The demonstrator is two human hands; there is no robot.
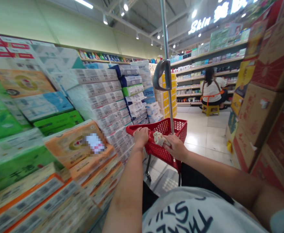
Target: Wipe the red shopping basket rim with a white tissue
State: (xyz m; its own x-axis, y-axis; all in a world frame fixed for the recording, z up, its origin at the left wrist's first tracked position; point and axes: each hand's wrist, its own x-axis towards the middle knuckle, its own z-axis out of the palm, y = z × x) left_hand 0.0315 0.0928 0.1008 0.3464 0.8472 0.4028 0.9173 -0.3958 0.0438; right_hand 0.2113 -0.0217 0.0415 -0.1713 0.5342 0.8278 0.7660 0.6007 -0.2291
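Note:
A red plastic shopping cart (162, 154) with perforated sides stands right in front of me. My left hand (141, 136) is closed over the left part of its red handle. Toward the handle's right end, my right hand (176, 147) is closed around a small, whitish, crumpled thing (158, 138) whose kind I cannot make out. That hand rests against the cart's near edge; whether it also grips the handle is hidden. From the basket rises a metal pole (165, 35) bearing a grey loop handle (162, 76). The visible part of the basket shows no goods.
Stacked tissue packs (100, 94) crowd the left side, with orange packs (76, 145) closest. Cardboard boxes (258, 113) are piled along the right. Ahead, a person (212, 85) sits on a yellow stool (210, 110) facing stocked shelves (190, 76). Tiled floor (200, 129) runs between.

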